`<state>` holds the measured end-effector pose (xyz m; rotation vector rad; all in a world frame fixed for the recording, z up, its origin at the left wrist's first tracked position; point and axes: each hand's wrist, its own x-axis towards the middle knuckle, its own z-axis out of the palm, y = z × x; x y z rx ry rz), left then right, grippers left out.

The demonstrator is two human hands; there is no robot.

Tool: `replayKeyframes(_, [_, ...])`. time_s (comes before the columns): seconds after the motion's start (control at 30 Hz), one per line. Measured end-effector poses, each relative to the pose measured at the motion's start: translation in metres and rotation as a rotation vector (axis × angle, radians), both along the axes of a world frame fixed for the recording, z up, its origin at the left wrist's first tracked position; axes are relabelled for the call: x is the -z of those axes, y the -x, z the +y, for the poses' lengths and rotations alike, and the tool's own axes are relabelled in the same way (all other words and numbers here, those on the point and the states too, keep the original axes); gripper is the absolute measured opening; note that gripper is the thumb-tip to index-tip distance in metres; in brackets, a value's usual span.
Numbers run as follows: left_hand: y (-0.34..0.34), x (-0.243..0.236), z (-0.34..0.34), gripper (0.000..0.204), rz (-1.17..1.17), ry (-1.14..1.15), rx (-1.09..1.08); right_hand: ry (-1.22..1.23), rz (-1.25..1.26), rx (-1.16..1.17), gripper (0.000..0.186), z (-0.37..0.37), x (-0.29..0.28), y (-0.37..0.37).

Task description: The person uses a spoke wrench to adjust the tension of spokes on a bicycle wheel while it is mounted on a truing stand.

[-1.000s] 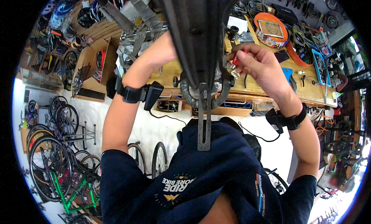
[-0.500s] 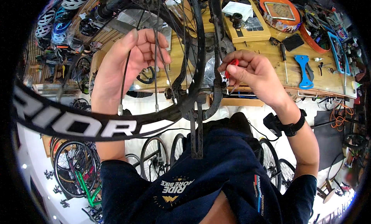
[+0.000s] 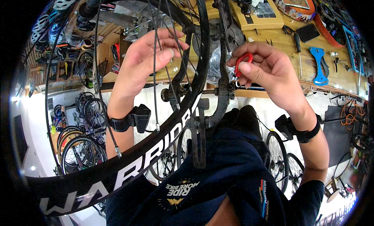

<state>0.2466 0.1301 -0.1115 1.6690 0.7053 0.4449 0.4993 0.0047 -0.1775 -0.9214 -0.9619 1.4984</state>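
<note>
One wheel is hanging left of the right hand, which is pinching a red tool between thumb and fingers, while the left hand is spreading loosely behind the spokes. The rim lettering is now sitting nearer the black stand between the hands than half a second ago, so the wheel is probably turning, though the view is shifting too. The right hand is mostly hiding the tool's working end; whether the left is touching a spoke is remaining unclear.

Wheel cut off at top — left fingers partly behind spokes.
</note>
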Motion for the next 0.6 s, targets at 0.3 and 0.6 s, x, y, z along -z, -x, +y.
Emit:
replayKeyframes(0.3, [-0.003, 0.012, 0.002, 0.048, -0.054, -0.006, -0.025, -0.028, 0.006, -0.038, 0.027, 0.010, -0.006, 0.009])
replayKeyframes(0.6, [0.002, 0.003, 0.004, 0.045, -0.028, -0.001, 0.037, -0.029, 0.017, -0.054, 0.026, 0.012, -0.002, 0.006])
